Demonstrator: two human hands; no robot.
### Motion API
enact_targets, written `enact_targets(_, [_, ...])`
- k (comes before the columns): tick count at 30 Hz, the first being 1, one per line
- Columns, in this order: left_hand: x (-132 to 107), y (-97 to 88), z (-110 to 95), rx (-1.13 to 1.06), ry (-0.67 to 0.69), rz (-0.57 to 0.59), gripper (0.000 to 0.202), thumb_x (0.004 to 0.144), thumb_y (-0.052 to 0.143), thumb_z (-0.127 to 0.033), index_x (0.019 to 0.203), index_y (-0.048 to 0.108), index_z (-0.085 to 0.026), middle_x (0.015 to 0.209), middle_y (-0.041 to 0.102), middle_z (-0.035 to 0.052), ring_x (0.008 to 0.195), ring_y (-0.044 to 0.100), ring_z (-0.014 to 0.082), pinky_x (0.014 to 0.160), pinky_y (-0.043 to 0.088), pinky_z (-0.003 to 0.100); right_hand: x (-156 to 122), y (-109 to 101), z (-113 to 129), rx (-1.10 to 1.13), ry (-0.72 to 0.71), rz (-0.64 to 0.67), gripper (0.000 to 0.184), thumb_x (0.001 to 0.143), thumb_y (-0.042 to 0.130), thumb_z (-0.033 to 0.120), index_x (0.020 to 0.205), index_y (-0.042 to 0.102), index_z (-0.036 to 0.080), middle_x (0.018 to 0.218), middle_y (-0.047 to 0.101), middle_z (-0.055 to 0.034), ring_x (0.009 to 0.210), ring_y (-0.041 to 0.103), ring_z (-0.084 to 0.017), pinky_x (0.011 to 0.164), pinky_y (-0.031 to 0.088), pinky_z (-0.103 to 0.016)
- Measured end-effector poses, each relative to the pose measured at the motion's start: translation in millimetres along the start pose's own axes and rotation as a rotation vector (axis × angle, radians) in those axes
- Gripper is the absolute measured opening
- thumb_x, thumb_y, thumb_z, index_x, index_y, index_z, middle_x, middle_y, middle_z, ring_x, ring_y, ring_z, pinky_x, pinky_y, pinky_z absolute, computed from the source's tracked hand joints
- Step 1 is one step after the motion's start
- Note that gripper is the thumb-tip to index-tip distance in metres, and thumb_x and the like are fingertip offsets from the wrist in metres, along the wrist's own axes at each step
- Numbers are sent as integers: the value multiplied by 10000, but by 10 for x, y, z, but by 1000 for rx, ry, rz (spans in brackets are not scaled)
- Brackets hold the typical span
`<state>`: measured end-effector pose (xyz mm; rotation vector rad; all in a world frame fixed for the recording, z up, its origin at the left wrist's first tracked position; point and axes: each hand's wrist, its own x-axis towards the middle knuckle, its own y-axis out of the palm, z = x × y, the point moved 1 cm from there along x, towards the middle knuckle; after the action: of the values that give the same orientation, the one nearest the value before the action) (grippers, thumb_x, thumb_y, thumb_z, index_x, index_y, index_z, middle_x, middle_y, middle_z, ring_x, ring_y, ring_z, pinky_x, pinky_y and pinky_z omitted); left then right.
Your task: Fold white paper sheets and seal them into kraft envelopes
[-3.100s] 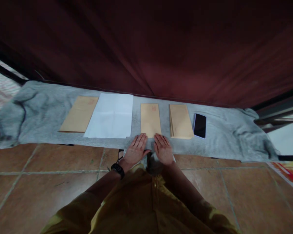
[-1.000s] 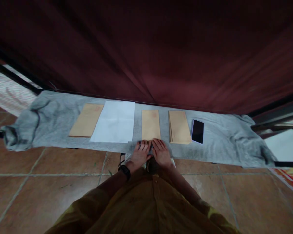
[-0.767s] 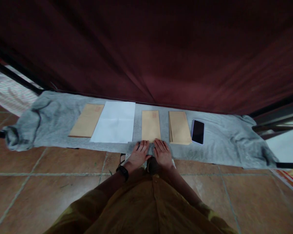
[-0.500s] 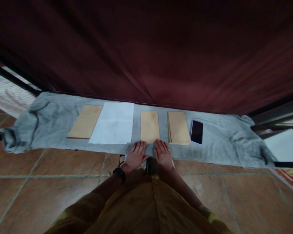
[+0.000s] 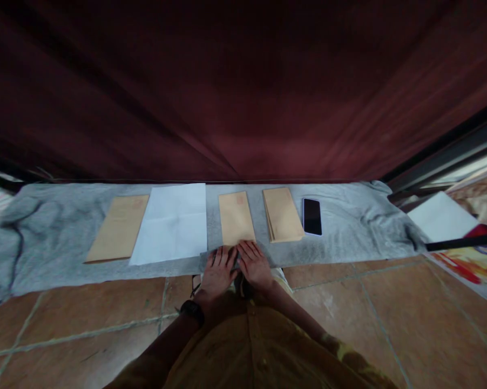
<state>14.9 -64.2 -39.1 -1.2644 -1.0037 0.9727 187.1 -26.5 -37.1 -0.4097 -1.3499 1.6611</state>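
My left hand and my right hand lie flat, side by side, fingers stretched out on the near edge of a grey cloth spread on the floor. Both hands hold nothing. Their fingertips sit just below a single brown envelope. To its right lies a small stack of brown envelopes, then a black phone. To the left lie a white sheet of paper and another brown envelope. A black watch is on my left wrist.
A dark red curtain hangs right behind the cloth. Brown floor tiles run along the near side. At the right lie a white sheet, a dark bar and a colourful printed sheet.
My hands have drawn closer together and stay flat on the cloth's edge. The view has swung, so the cloth and papers now sit a little further left and tilted.
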Motion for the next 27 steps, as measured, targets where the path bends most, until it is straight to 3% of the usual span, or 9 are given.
enact_targets(5, [5, -26, -24, -9, -37, 0, 659, 964, 479, -447, 1541, 392, -140, 1498, 508, 203, 1404, 444, 351, 1168, 299, 526, 13, 59, 41, -4, 24, 8, 470, 1025, 455, 295, 1465, 506, 138, 1492, 539, -113, 1405, 467, -227, 1191, 366, -431])
enact_targets(13, [-28, 34, 33, -40, -28, -33, 691, 986, 407, -511, 1541, 374, -100, 1517, 492, 200, 1407, 453, 332, 1162, 325, 500, -83, -20, -154, -71, 80, -28, 496, 1020, 454, 276, 1500, 458, 151, 1500, 528, -126, 1387, 491, -229, 1181, 374, -452])
enact_targets(19, [-41, 47, 42, -51, -28, -70, 694, 991, 396, -503, 1539, 368, -77, 1504, 503, 210, 1395, 468, 336, 1152, 339, 496, -84, -89, -125, -72, 127, -26, 471, 1023, 455, 270, 1480, 487, 160, 1489, 543, -110, 1385, 489, -236, 1189, 358, -459])
enact_targets(27, [-38, 40, 34, -80, -26, -127, 674, 996, 390, -476, 1565, 331, -119, 1483, 524, 211, 1372, 489, 343, 1137, 350, 524, -132, -138, -155, -78, 192, -53, 507, 1023, 433, 243, 1517, 428, 129, 1500, 523, -146, 1405, 466, -251, 1179, 388, -479])
